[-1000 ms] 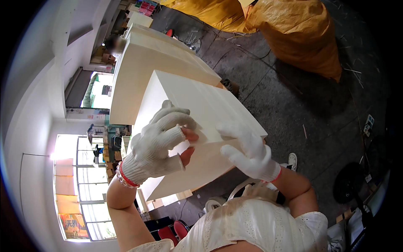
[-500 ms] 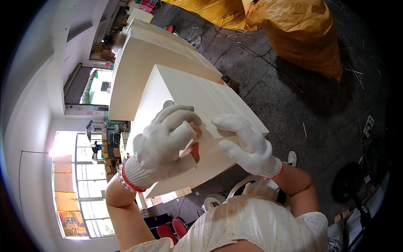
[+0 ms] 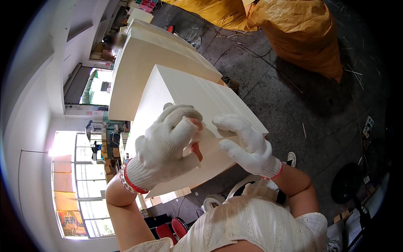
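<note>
Both of my hands wear white knitted gloves with red cuffs. My left hand [image 3: 168, 140] is over the near left part of a tall stack of large white sheets [image 3: 193, 94]. Its fingers are curled, and a gap shows between thumb and forefinger, whose bare tips stick out of the glove. Facing it from the right, my right hand [image 3: 247, 143] has its thumb and fingers apart, close to the stack's surface. Pale sheet lies between the two hands; whether either fingertip touches a sheet edge is hard to tell.
Behind stands another tall stack of cream sheets [image 3: 168, 46], with a person [image 3: 115, 40] beyond it. Large yellow sacks [image 3: 298, 33] stand on the dark floor, among scattered strips. A black fan [image 3: 347, 182] is at right, red stools [image 3: 179, 227] at lower left.
My left hand has shifted slightly to the right, toward my right hand. The right hand has barely moved, and the stacks look the same.
</note>
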Available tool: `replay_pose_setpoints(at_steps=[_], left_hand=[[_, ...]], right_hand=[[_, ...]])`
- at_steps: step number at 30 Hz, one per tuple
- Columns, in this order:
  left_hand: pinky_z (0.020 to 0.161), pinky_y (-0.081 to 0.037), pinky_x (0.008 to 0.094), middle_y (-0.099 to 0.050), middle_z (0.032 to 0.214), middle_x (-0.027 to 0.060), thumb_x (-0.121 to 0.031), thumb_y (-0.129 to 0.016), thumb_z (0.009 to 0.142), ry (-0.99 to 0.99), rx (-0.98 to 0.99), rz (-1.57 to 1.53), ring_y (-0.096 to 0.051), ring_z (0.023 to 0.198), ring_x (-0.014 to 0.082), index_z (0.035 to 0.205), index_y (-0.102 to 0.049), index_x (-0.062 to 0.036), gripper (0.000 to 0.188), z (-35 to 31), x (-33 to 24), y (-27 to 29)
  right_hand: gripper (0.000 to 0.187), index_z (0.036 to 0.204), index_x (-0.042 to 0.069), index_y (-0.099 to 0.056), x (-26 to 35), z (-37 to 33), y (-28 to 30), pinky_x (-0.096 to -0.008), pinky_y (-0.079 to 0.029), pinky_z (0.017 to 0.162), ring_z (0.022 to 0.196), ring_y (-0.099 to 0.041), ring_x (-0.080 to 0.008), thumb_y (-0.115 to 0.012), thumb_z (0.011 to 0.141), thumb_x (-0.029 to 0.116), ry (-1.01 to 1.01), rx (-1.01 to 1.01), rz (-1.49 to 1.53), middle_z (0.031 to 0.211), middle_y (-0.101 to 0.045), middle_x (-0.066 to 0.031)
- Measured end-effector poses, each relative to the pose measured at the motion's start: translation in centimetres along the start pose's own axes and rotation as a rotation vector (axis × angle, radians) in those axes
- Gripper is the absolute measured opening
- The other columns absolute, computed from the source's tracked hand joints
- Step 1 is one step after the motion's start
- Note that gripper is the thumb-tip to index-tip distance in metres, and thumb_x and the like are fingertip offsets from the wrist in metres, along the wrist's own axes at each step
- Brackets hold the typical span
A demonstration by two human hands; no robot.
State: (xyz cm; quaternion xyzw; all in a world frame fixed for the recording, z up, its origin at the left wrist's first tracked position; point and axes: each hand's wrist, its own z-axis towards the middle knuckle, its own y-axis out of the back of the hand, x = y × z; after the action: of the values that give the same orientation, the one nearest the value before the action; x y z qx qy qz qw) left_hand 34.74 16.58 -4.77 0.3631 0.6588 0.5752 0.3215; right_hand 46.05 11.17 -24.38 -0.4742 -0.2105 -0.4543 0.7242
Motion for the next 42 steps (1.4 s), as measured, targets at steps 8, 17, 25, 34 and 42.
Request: replay_pose_setpoints(at_steps=[8, 17, 25, 34, 42], left_hand=[[0.082, -0.056, 0.0328, -0.062, 0.115, 0.0121, 0.004, -0.068, 0.054, 0.056, -0.012, 0.087, -0.065, 0.102, 0.0322, 0.104, -0.056, -0.007, 0.052, -0.4, -1.1, 0.7], [0.088, -0.051, 0.0398, -0.058, 0.123, 0.0158, 0.004, -0.07, 0.059, -0.006, -0.162, 0.036, -0.061, 0.105, 0.0345, 0.119, -0.053, -0.003, 0.063, -1.7, 0.3, 1.3], [0.106, -0.039, 0.0364, -0.043, 0.144, 0.022, -0.01, -0.076, 0.07, 0.042, -0.315, -0.159, -0.05, 0.127, 0.0353, 0.15, -0.026, 0.0005, 0.095, -4.1, 1.3, 0.4], [0.076, -0.055, 0.0348, -0.062, 0.121, 0.0148, -0.004, -0.07, 0.069, 0.309, -0.426, 0.112, -0.067, 0.094, 0.0321, 0.127, -0.051, -0.0075, 0.061, -8.1, 0.7, -2.6], [0.058, -0.054, 0.0335, -0.068, 0.089, 0.0063, -0.006, -0.063, 0.084, 0.505, -0.945, -0.421, -0.066, 0.07, 0.0184, 0.105, -0.062, -0.0039, 0.022, -19.0, 7.1, 5.7]], right_hand=[[0.045, 0.129, 0.0, -0.051, -0.3, -0.1, 0.0, -0.0353, -0.043, 0.101, 0.118, -0.055, -0.0259, -0.063, 0.087, 0.006, -0.002, 0.004, -0.003, 0.127, -0.055, -0.0162], [0.046, 0.125, 0.004, -0.057, 2.9, 1.7, 1.4, -0.043, -0.041, 0.104, 0.117, -0.054, -0.0349, -0.068, 0.081, 0.009, 0.329, 0.072, -0.468, 0.126, -0.055, -0.0167], [0.029, 0.101, 0.002, -0.063, 5.3, 5.6, -2.3, -0.0518, -0.035, 0.108, 0.121, -0.05, -0.036, -0.061, 0.075, 0.015, 0.49, 0.424, -0.96, 0.115, -0.058, -0.0156], [0.048, 0.125, -0.003, -0.055, 8.2, 5.9, -4.8, -0.0529, -0.028, 0.113, 0.12, -0.053, -0.0365, -0.063, 0.079, 0.006, 0.406, 0.517, -1.081, 0.119, -0.06, -0.0192], [0.034, 0.115, 0.0, -0.061, 8.6, 5.1, -7.0, -0.0533, -0.032, 0.11, 0.11, -0.059, -0.0339, -0.063, 0.082, 0.004, 0.488, 0.466, -1.225, 0.101, -0.066, -0.0158]])
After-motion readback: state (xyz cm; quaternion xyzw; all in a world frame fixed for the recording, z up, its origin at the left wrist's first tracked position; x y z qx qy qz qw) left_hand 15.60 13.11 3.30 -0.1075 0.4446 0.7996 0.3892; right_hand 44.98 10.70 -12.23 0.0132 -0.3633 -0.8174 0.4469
